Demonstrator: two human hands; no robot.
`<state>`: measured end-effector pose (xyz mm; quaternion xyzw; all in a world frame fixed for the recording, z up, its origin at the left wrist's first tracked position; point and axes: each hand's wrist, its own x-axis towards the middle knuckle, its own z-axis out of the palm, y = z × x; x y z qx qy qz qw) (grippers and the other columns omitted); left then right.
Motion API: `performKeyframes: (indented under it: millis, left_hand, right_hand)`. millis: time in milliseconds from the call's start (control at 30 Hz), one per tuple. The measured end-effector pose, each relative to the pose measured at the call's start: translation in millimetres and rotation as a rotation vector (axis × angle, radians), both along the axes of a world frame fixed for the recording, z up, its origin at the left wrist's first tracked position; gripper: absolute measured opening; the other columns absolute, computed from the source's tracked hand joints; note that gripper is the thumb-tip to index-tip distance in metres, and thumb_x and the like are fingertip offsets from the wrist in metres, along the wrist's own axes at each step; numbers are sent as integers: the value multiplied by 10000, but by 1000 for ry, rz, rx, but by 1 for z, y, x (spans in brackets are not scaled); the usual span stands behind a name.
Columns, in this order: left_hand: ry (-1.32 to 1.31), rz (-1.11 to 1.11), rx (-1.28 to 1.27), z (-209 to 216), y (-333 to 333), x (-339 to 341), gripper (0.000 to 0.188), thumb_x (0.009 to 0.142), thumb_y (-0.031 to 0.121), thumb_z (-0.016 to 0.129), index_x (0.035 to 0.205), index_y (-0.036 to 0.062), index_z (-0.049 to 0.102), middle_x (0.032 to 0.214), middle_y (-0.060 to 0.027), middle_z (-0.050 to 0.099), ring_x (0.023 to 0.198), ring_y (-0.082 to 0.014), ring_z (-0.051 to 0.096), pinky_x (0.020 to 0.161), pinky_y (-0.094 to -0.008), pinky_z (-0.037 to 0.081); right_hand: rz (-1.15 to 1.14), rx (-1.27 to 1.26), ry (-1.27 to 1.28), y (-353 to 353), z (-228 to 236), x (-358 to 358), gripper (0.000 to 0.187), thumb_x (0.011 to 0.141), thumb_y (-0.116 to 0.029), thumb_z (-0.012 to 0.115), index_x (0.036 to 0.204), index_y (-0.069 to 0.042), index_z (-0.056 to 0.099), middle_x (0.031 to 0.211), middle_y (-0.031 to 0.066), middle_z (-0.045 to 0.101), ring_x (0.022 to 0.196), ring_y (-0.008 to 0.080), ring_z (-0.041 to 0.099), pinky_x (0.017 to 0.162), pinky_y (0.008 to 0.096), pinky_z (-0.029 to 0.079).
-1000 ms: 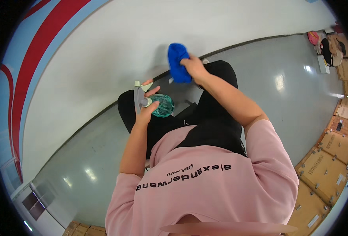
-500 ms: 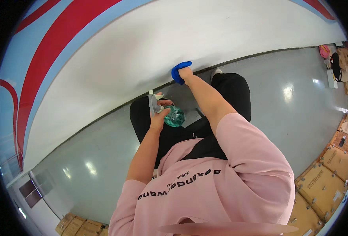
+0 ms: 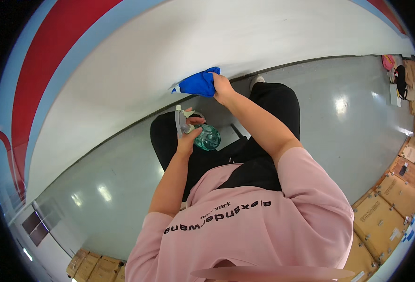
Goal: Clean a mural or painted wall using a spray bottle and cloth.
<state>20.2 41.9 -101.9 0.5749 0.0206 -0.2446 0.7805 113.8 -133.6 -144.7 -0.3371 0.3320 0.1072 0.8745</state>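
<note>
My left hand (image 3: 192, 130) is wrapped round the neck of a spray bottle (image 3: 208, 137), between my knees. The bottle has a clear green body and a grey and white trigger head, tilted toward the wall. A blue cloth (image 3: 198, 83) hangs from my right hand (image 3: 222, 88), its fingers closed on the cloth's right end. The cloth spreads out to the left along the foot of the white wall (image 3: 170, 51); whether it touches the wall I cannot tell.
Red and blue bands (image 3: 48, 56) mark the wall at the left. Grey shiny floor (image 3: 325, 117) runs along a dark skirting line. Wooden crates (image 3: 381, 216) stand at the right, more boxes (image 3: 95, 268) at the lower left. A pink bag (image 3: 388, 62) lies far right.
The blue cloth was bunched round my right hand and now hangs spread out to the left of it. My left hand keeps the bottle in nearly the same place.
</note>
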Motion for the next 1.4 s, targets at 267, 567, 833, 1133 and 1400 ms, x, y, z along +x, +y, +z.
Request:
performKeyframes:
  millis: [267,567,833,1133,1400]
  left_hand:
    - [16,-58,28,-4,-27,3,698,619,-15,564,1264,87,321,923,-119,559,938,-226,533,856,-348,375]
    - [-15,-47,9,1,-5,5,684,634,-19,555,1261,94,305,939,-114,546,940,-221,523,850,-344,376]
    - [-37,-61,33,0,-21,8,711,640,-46,556,1288,73,289,935,-97,556,915,-189,519,822,-312,387]
    - [-70,-16,-13,-11,-1,12,712,647,-50,554,1294,72,283,923,-85,559,903,-174,519,819,-303,388]
    - [-56,-10,-53,1,-11,10,694,641,-57,552,1279,77,312,914,-79,559,904,-180,521,824,-306,383]
  right_hand:
    - [121,-552,340,-55,-108,14,349,839,-214,428,1070,38,498,1034,172,551,896,267,563,741,374,459]
    - [45,-148,-128,-21,37,0,301,793,-247,501,909,26,553,803,112,575,702,189,566,608,311,453]
    - [132,-830,269,-68,-60,11,370,756,-258,514,923,67,574,892,188,590,825,277,558,697,378,432]
    - [-49,-610,-162,-54,54,7,332,753,-259,557,822,65,582,722,74,571,642,146,508,585,287,415]
    - [369,-990,123,-50,1,18,399,734,-302,561,815,88,583,776,144,595,675,197,571,596,326,454]
